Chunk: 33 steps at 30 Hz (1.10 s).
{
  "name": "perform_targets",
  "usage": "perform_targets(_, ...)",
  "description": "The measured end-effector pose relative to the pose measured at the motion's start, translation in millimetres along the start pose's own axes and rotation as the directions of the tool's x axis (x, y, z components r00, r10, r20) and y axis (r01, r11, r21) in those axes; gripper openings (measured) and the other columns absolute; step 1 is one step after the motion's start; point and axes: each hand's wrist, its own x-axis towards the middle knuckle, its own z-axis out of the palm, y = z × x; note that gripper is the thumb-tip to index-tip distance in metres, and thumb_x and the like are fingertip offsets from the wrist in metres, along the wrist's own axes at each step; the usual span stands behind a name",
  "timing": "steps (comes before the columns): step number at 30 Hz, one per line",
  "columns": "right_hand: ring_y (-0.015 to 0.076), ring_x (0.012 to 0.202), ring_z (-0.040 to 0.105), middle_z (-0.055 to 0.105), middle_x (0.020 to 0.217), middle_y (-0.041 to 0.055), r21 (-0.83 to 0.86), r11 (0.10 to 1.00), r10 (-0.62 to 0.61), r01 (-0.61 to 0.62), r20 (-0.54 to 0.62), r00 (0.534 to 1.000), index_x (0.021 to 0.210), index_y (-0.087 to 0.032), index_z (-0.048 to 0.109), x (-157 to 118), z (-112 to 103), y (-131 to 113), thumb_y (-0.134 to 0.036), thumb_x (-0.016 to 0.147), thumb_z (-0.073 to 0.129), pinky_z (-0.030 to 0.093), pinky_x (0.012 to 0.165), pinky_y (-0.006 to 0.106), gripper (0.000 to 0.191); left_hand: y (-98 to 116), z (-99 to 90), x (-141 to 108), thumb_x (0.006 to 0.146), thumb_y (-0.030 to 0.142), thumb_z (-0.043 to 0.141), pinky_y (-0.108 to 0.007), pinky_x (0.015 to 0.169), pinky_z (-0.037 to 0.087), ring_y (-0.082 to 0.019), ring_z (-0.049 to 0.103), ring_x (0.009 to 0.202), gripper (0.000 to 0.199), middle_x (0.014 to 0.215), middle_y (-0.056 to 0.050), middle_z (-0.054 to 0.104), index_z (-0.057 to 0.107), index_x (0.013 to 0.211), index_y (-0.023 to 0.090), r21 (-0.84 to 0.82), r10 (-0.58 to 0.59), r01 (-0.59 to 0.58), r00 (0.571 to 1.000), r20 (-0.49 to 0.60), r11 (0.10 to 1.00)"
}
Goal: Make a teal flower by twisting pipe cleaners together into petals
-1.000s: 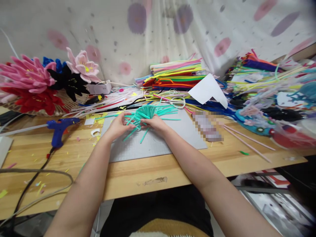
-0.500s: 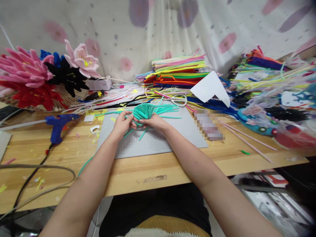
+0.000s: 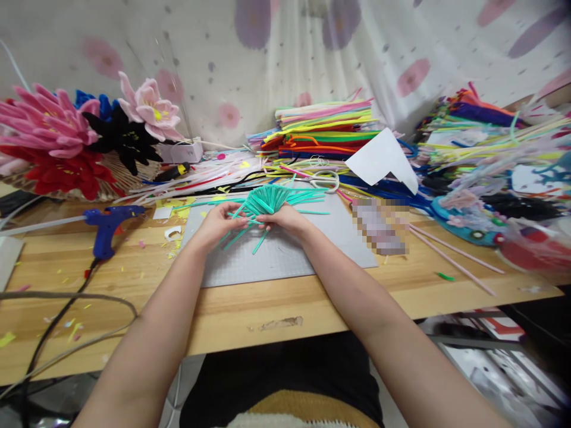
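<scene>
A fan-shaped bundle of teal pipe cleaners (image 3: 264, 200) is held up over the grey cutting mat (image 3: 289, 261). Its loose stems point down and left below the fan. My right hand (image 3: 285, 220) pinches the base of the fan from the right. On the left, my left hand (image 3: 222, 224) has its fingers closed on teal stems at the bundle's lower left side. More teal pipe cleaners (image 3: 310, 199) lie on the mat behind my right hand.
A blue glue gun (image 3: 106, 229) with its cord lies at the left, near fuzzy flowers (image 3: 53, 128). Scissors (image 3: 328, 181), a white paper piece (image 3: 382, 159) and stacked coloured pipe cleaners (image 3: 325, 131) are behind the mat. Two pink stems (image 3: 455, 255) lie at the right.
The fan has shifted slightly right and turned with my right hand. My left hand has moved a little away from the fan, along the stems.
</scene>
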Motion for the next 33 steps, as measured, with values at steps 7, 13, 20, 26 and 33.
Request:
perform_targets(7,0.0084,0.049,0.058,0.062,0.055,-0.0008,-0.067,0.998,0.012,-0.007,0.071,0.997,0.068,-0.011,0.062,0.3,1.3,3.6,-0.018,0.054,0.08,0.047,0.046,0.019,0.024,1.6,6.5,0.7,0.046,0.017,0.078,-0.029,0.058,0.054,-0.012,0.06,0.058,0.052,0.069,0.001,0.064,0.063,0.095,0.014,0.078,0.062,-0.056,0.995,-0.074,0.995)
perform_targets(13,0.0082,0.05,0.057,0.064,0.059,0.0008,-0.065,0.997,0.047,-0.041,0.088,0.995,0.071,-0.011,0.063,0.0,2.9,4.2,-0.018,0.062,0.075,0.048,0.049,0.02,0.016,1.9,8.8,-0.3,0.045,0.019,0.079,-0.026,0.049,0.051,-0.011,0.057,0.048,0.047,0.056,0.004,0.058,0.059,0.087,0.013,0.044,0.001,0.007,0.987,-0.163,0.999)
perform_targets(20,0.0115,0.056,0.061,0.065,0.062,0.0003,-0.033,0.999,0.01,-0.009,0.038,0.999,0.072,-0.012,0.059,3.3,4.3,6.1,-0.015,0.056,0.077,0.052,0.055,0.024,0.025,6.3,10.0,0.3,0.045,0.018,0.078,-0.023,0.046,0.05,-0.013,0.061,0.052,0.051,0.056,0.005,0.06,0.051,0.089,0.015,-0.042,0.032,-0.047,0.95,-0.31,0.998)
perform_targets(26,0.0099,0.049,0.055,0.059,0.053,-0.0024,-0.326,0.936,-0.153,0.131,-0.041,0.987,0.061,-0.016,0.057,10.5,9.9,20.4,-0.025,0.065,0.072,0.044,0.051,0.022,0.018,5.5,10.9,1.0,0.045,0.016,0.077,-0.023,0.046,0.049,-0.014,0.062,0.052,0.049,0.053,0.006,0.058,0.049,0.085,0.016,-0.043,0.033,-0.05,0.942,-0.334,0.998)
perform_targets(33,0.0106,0.056,0.054,0.06,0.056,-0.0015,-0.56,0.797,-0.289,0.229,-0.021,0.957,0.061,-0.016,0.062,8.1,6.1,20.5,-0.031,0.071,0.065,0.037,0.056,0.021,0.019,7.5,10.0,0.6,0.044,0.017,0.078,-0.022,0.047,0.048,-0.014,0.062,0.052,0.049,0.053,0.006,0.059,0.05,0.084,0.016,-0.033,0.033,-0.047,0.935,-0.354,0.998)
